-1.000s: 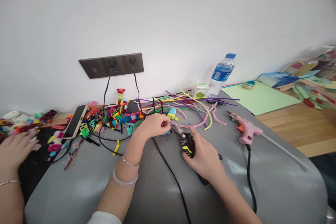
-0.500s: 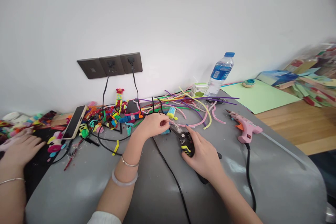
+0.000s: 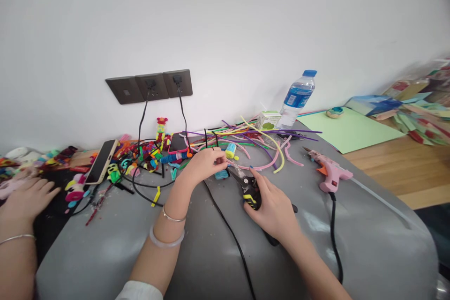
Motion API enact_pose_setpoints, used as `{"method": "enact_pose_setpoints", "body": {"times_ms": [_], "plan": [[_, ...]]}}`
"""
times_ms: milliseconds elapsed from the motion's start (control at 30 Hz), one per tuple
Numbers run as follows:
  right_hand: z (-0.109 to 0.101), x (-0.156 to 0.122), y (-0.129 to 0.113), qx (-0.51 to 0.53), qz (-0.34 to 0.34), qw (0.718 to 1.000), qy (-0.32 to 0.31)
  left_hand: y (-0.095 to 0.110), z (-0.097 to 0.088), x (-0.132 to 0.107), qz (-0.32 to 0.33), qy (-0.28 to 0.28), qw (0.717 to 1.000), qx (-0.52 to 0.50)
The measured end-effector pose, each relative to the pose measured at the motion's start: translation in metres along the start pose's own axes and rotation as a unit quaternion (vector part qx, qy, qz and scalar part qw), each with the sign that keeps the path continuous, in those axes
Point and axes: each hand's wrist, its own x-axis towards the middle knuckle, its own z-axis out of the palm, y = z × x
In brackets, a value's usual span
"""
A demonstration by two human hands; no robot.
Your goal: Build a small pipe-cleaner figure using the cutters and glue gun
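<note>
My left hand [image 3: 209,163] is closed in a pinch just left of the blade tips of a pair of black-and-yellow shears [image 3: 250,192]. What sits between its fingertips is too small to make out. Over the shears' handles lies my right hand [image 3: 276,206], thumb and fingers around them and the index finger stretched along the tool. The jaws point up and left toward my left fingertips. Close to these, a small blue fuzzy piece [image 3: 221,175] rests on the table, with a yellow-and-blue piece [image 3: 230,151] behind it.
Pipe cleaners [image 3: 277,150] spread behind my hands. On the right lie a pink glue gun [image 3: 332,173] and a green sheet [image 3: 362,129]; a water bottle [image 3: 298,96] stands by the wall. Leftward are a phone [image 3: 101,161], colourful scraps, cords and another person's hand [image 3: 30,197].
My left pinch has shifted slightly, showing more of the blue fuzzy piece. The right hand stays on the shears. The view has moved a little.
</note>
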Motion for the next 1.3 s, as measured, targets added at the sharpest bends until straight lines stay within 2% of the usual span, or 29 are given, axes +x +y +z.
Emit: {"method": "enact_pose_setpoints", "body": {"times_ms": [233,400,667,900,1033,1300], "plan": [[0.0,0.0,0.0,-0.001,-0.003,1.0,0.006,0.004,0.001,-0.002,-0.006,0.019,0.999,0.039],[0.0,0.0,0.0,-0.002,0.003,1.0,0.0,0.019,0.001,-0.006,-0.064,0.031,0.993,0.093],[0.0,0.0,-0.001,0.0,-0.004,1.0,0.004,0.036,0.009,-0.004,-0.149,0.016,0.972,0.183],[0.0,0.001,0.0,-0.003,-0.006,1.0,0.006,0.047,0.014,-0.006,-0.202,0.022,0.957,0.207],[0.0,0.0,0.0,-0.004,-0.005,1.0,0.006,0.051,0.013,-0.007,-0.209,0.033,0.952,0.22],[0.001,0.0,0.0,-0.005,-0.005,1.0,0.007,0.054,0.01,-0.008,-0.205,0.005,0.951,0.233]]}}
